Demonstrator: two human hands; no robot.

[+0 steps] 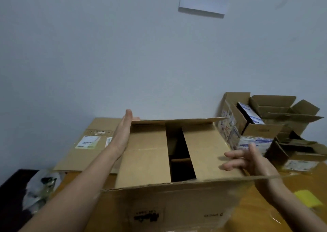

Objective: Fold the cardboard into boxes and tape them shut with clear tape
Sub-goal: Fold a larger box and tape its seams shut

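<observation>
1 box (159, 205), 2 flaps (146, 161) folded in, L hand (123, 130) + R hand (247, 159) alongside.

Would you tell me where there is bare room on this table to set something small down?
Bare tabletop shows right of the large box, between it and the yellow pad. The flattened cardboard behind-left offers a flat top. Crowded: the small open boxes far right, and the crumpled plastic near left.
</observation>
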